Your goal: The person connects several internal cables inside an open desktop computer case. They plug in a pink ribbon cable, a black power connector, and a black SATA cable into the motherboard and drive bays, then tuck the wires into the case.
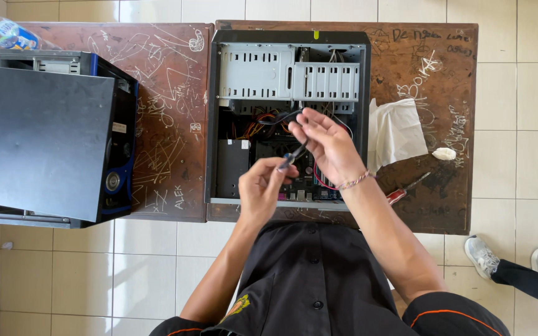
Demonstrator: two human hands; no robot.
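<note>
Pinching a thin black cable [294,152] between both hands: my left hand [261,186] grips its near connector, right hand [325,146] its far end, cable running diagonally over the open grey computer case [287,68].

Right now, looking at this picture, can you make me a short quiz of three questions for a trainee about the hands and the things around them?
1. True or false: the open computer case lies flat on the wooden table with its side panel off.
2. Multiple choice: what do the left hand and the right hand hold between them? A) a black cable B) a plastic bottle C) a white cloth
3. Short answer: which tool lies on the table to the right of the open case?

Key:
1. True.
2. A, the black cable.
3. The red-handled screwdriver, below the white cloth.
</note>
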